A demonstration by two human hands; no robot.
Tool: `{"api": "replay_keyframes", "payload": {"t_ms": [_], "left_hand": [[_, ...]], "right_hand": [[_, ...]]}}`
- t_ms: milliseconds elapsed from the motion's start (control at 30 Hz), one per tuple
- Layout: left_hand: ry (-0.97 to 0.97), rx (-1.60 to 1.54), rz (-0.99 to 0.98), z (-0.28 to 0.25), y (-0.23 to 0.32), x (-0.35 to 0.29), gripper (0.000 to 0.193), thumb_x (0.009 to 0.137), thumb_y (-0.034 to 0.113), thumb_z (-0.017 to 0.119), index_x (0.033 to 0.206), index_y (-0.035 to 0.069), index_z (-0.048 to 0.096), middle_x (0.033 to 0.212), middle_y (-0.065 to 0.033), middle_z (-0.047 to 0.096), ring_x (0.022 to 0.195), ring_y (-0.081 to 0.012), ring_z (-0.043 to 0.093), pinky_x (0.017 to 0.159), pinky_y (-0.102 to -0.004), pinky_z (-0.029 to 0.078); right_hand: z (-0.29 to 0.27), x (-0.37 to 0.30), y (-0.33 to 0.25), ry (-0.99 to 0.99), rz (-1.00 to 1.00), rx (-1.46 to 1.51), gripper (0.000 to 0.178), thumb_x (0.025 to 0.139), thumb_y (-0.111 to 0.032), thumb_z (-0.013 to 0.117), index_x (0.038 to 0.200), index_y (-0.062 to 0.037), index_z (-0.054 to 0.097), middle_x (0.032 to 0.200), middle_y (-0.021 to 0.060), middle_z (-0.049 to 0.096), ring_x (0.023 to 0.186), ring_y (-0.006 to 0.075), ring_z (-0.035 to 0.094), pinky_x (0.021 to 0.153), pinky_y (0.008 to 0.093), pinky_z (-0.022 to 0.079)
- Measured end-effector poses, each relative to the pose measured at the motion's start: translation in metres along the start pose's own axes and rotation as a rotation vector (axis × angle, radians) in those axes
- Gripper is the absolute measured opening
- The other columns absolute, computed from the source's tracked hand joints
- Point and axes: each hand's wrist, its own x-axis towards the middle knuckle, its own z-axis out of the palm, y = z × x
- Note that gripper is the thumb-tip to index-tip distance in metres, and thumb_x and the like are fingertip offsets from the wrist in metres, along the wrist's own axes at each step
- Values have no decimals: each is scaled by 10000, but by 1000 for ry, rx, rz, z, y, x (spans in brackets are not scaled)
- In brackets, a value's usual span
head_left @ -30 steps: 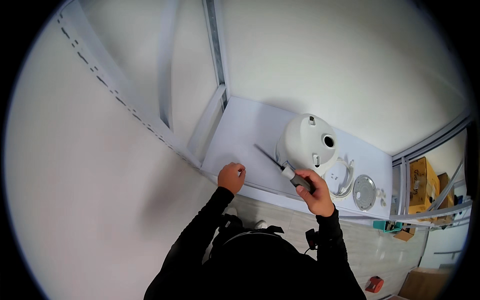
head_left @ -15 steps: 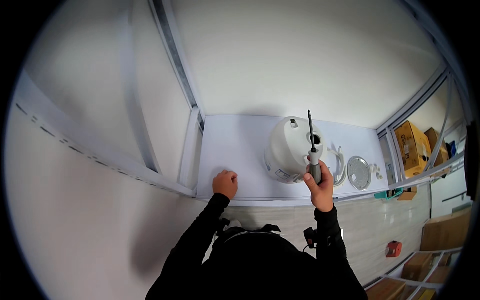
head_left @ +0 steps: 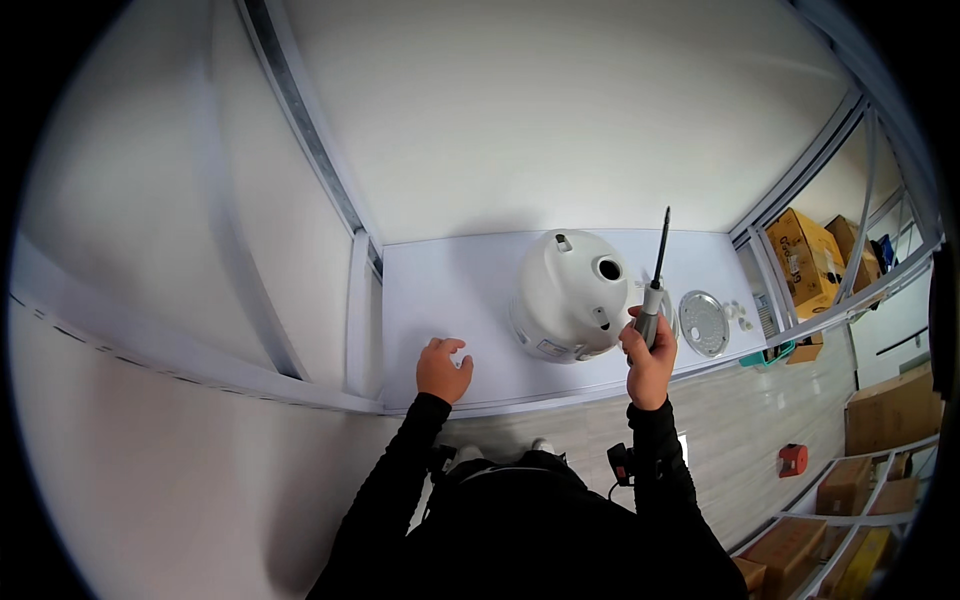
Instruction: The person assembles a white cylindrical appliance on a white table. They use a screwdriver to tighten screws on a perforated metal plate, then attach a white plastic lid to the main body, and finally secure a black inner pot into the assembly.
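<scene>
My right hand (head_left: 652,372) is closed around the grey handle of a screwdriver (head_left: 650,310). Its dark shaft points up and away, clear of the surface. Just left of it stands a large white rounded appliance body (head_left: 563,290), with a dark round hole and small slots in its top and a label low on its near side. My left hand (head_left: 444,370) is over the near left part of the white table (head_left: 440,290), empty, with thumb and forefinger apart and the other fingers loosely curled.
Right of the appliance lies a round silver perforated disc (head_left: 704,323), with several small pale parts (head_left: 738,314) beside it. A white frame borders the table. Cardboard boxes (head_left: 806,262) stand beyond its right side, and a red object (head_left: 792,460) sits on the floor.
My right hand has shifted slightly right with the screwdriver, now tilted more to the right and no longer overlapping the hole. My left hand's fingers have loosened from a closed curl.
</scene>
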Motion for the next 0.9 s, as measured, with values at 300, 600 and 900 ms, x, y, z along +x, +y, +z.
{"api": "replay_keyframes", "payload": {"t_ms": [300,600,900], "left_hand": [[132,-338,-5,-1,98,16,323,894,201,761,1169,64,659,1066,-90,656,990,-260,630,844,-395,515],[236,-543,-156,48,153,17,687,1004,393,661,1491,-31,427,1454,-192,488,1292,-302,537,1010,-413,488],[360,-657,-211,73,184,17,814,993,404,669,1539,-88,318,1475,-224,405,1323,-328,487,1066,-440,461]], "right_hand": [[-53,54,13,-188,-61,-27,263,814,-78,655,1070,-25,617,875,-7,557,761,106,511,723,262,434],[-87,100,59,-325,-114,-134,447,762,18,637,1207,-20,622,1035,53,607,969,170,580,922,321,454],[-95,123,78,-589,48,-21,375,782,-23,650,1156,-27,638,969,11,615,904,119,560,824,283,464]]}}
